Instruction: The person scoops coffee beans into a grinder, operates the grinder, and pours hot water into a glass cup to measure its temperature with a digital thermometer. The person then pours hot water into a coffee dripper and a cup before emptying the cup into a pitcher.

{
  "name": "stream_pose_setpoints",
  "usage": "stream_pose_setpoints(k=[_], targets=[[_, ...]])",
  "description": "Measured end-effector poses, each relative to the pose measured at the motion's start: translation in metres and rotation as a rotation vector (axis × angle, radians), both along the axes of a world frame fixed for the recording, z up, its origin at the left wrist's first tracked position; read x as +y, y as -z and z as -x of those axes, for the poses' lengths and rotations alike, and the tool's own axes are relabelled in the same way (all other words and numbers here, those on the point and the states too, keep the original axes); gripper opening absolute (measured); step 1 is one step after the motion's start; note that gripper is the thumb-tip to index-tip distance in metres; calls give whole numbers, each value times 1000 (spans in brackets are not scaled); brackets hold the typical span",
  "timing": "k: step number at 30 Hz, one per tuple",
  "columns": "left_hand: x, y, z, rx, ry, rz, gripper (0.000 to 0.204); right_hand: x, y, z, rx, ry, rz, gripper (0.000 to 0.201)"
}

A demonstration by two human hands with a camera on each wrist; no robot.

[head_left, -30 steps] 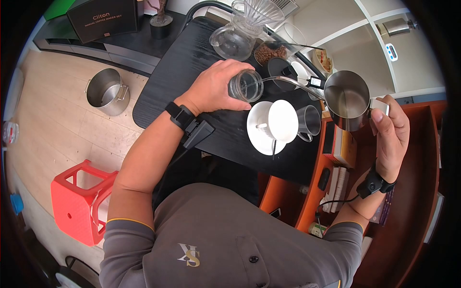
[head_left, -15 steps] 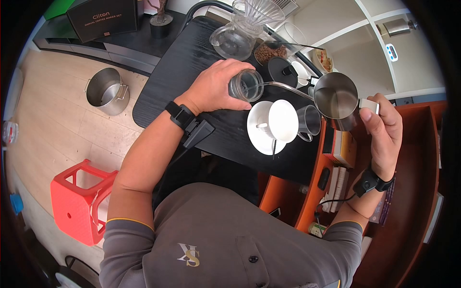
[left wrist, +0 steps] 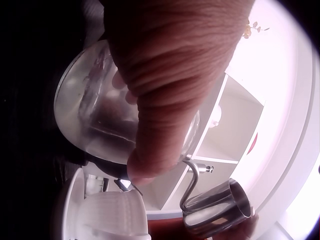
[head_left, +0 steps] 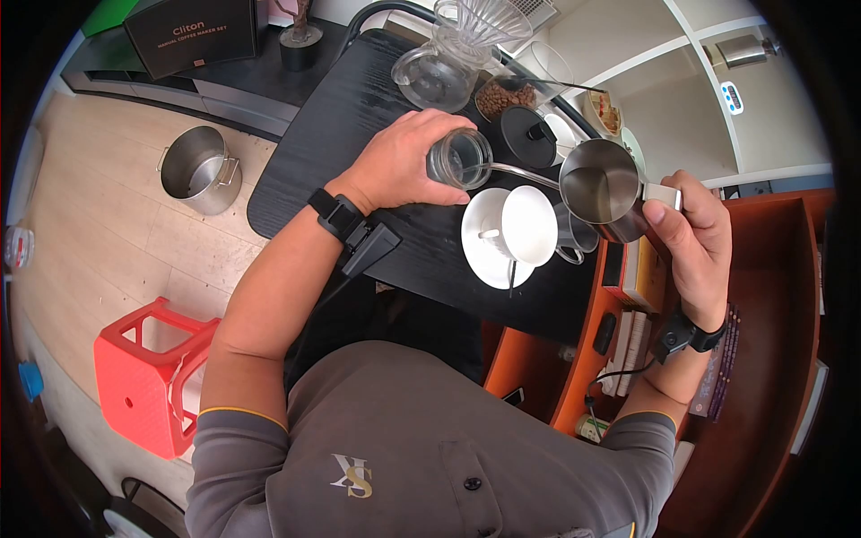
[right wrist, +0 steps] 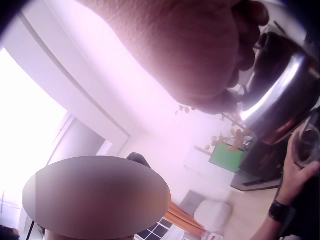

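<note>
My left hand (head_left: 404, 161) grips a clear glass jar (head_left: 460, 160) over the black table; in the left wrist view the thumb lies across the jar (left wrist: 100, 120). My right hand (head_left: 695, 238) holds the handle of a steel gooseneck kettle (head_left: 599, 184), raised at the table's right side. Its thin spout reaches left, with the tip at the jar's mouth. The left wrist view shows the kettle (left wrist: 217, 207) tilted. Just below the jar stands a white cup or dripper (head_left: 527, 226) on a white saucer (head_left: 484, 264). Whether liquid is flowing cannot be told.
Behind the jar stand a glass server with a ribbed dripper (head_left: 435, 76), a container of brown beans (head_left: 502, 97) and a black lid (head_left: 525, 136). A glass cup (head_left: 578, 235) is right of the saucer. A steel pot (head_left: 202, 170) and red stool (head_left: 139, 386) are at left.
My right hand has moved left with the kettle, bringing its body closer to the jar and over part of the glass cup. My left hand and the jar have stayed in place.
</note>
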State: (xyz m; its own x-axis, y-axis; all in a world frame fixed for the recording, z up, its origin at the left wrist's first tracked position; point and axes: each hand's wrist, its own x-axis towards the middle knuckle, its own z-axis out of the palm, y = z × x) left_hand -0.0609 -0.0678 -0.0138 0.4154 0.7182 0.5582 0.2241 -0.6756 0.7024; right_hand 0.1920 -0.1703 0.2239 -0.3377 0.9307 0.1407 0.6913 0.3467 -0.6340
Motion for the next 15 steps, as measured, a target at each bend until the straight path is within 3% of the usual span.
stream_pose_setpoints(k=[5,15], targets=[[0,0,0,0,-2,-3,79,2,3,0,-90,2,56,20],[0,1,0,-7,6,7,79,7,18,4,-8,-17,44,24]])
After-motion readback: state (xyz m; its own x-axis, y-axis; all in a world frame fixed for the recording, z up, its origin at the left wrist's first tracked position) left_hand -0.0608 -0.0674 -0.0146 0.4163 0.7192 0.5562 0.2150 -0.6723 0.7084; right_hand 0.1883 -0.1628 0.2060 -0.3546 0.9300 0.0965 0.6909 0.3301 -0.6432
